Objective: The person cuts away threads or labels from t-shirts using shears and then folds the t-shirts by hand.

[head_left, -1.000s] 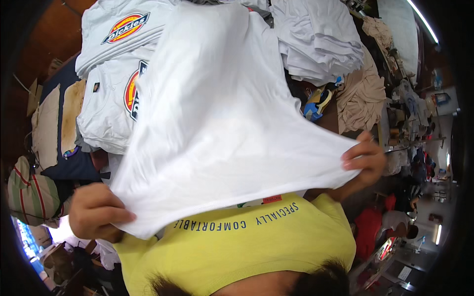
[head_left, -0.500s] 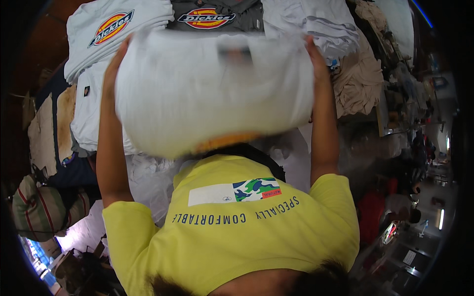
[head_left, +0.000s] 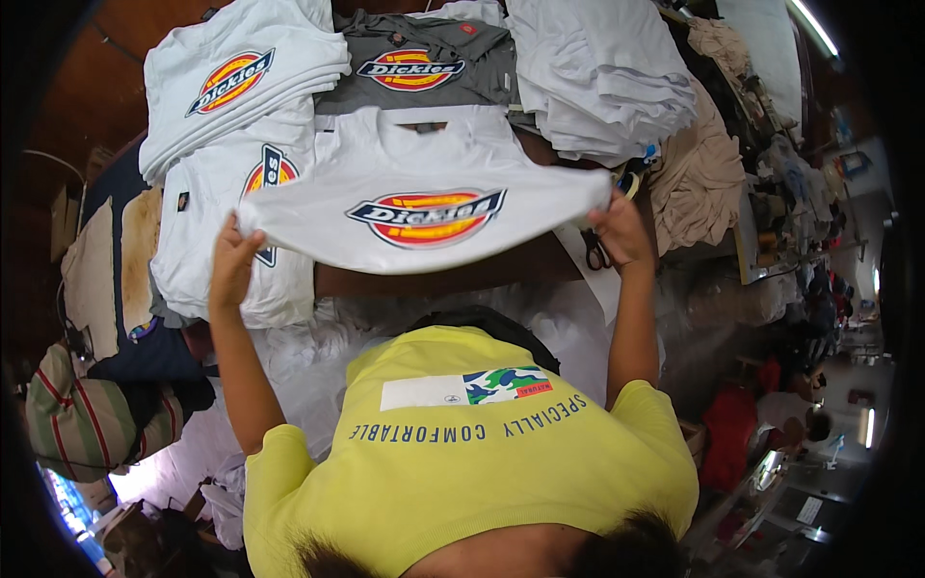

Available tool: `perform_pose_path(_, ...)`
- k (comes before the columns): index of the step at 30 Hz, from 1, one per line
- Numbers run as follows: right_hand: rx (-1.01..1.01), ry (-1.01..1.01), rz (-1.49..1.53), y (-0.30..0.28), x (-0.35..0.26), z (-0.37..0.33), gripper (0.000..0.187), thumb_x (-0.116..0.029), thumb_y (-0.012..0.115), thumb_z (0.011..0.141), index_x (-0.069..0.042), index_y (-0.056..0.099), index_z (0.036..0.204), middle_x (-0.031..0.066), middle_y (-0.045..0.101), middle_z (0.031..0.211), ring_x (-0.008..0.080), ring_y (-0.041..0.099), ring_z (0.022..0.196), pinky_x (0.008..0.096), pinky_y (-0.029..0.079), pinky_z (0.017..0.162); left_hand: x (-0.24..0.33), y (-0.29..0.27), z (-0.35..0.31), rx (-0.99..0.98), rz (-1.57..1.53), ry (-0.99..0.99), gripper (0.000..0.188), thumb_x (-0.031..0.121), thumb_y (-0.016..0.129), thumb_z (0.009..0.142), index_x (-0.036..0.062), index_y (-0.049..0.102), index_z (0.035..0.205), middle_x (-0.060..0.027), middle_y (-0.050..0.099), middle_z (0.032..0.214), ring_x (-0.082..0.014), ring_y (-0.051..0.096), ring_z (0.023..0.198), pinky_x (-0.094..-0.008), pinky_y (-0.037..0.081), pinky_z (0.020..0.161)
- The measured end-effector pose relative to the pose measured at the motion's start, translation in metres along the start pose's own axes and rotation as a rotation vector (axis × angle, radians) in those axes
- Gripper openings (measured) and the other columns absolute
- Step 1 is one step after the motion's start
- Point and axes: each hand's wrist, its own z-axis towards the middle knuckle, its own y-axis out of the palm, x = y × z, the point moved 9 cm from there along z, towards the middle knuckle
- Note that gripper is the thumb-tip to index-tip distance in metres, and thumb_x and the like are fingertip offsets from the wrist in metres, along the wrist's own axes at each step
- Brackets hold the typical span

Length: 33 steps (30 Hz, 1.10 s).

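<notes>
A white T-shirt (head_left: 318, 220) with a red, yellow and dark-blue printed emblem is stretched between my hands. My left hand (head_left: 234, 260) pinches one side edge of it, and my right hand (head_left: 621, 231) grips the opposite edge. Its collar end lies farther off on the dark table (head_left: 424, 279), while the near part sags in a curve toward me. Beside my left hand rests a pile of folded white T-shirts (head_left: 198, 255). Dark-handled scissors (head_left: 595, 252) lie close to my right hand, partly hidden.
At the back are a stack of white printed shirts (head_left: 178, 72), a grey printed T-shirt (head_left: 337, 67) and a pile of white cloth (head_left: 607, 96). Beige cloth (head_left: 694, 193) hangs at the right. A striped bag (head_left: 77, 414) sits at the left; pale plastic (head_left: 299, 347) lies near my body.
My hands have come down and toward me from a raised position. The T-shirt, blurred and bulging before, now spreads out with its emblem facing up. Both hands still hold it.
</notes>
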Motion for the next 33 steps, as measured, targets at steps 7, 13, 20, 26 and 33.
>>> perform_pose_path(7,-0.006,-0.297,-0.256,0.034,-0.147,0.007,0.063,0.000,0.069,0.070,-0.005,0.041,0.126,0.0091,0.057,0.103,0.0135,0.053,0.100,0.0240,0.044,0.080,0.182,0.010,-0.023,-0.069,0.171,0.582,0.050,-0.007,0.063,0.066,-0.0048,0.052,0.115,-0.0094,0.046,0.127,-0.0191,0.052,0.111,-0.0289,0.041,0.092)
perform_pose_path(13,-0.235,-0.194,-0.775,0.093,-0.180,0.068,0.045,0.002,0.067,0.064,-0.001,0.057,0.109,0.0063,0.061,0.096,0.0119,0.054,0.093,0.0244,0.045,0.078,0.212,0.041,0.055,-0.181,0.926,0.494,0.047,-0.004,0.066,0.060,0.0027,0.058,0.107,-0.0053,0.059,0.101,-0.0123,0.052,0.091,-0.0238,0.041,0.083)
perform_pose_path(20,0.398,-0.665,-1.313,0.051,-0.256,0.225,0.025,-0.009,0.072,0.065,-0.003,0.068,0.089,0.0019,0.063,0.071,0.0115,0.057,0.063,0.0227,0.044,0.061,0.293,-0.004,0.196,0.179,1.154,0.802,0.028,0.015,0.068,0.070,0.0055,0.064,0.097,-0.0095,0.066,0.081,-0.0179,0.062,0.074,-0.0298,0.047,0.071)
perform_pose_path(26,0.482,-0.704,-0.889,-0.001,-0.296,0.279,0.016,-0.014,0.067,0.073,-0.011,0.069,0.089,0.0044,0.066,0.073,0.0149,0.062,0.063,0.0255,0.046,0.054,0.313,0.049,0.228,0.314,0.794,0.718,0.013,0.005,0.072,0.070,0.0038,0.065,0.080,-0.0034,0.062,0.065,-0.0112,0.058,0.063,-0.0286,0.047,0.058)
perform_pose_path(33,0.593,-0.503,-2.000,0.007,-0.151,0.283,0.019,-0.011,0.057,0.072,-0.022,0.068,0.082,0.0072,0.055,0.100,0.0315,0.052,0.093,0.0421,0.045,0.075,0.164,0.038,0.314,0.174,1.140,0.632,0.020,0.013,0.067,0.067,0.0063,0.066,0.086,-0.0103,0.066,0.084,-0.0214,0.062,0.077,-0.0308,0.046,0.072)
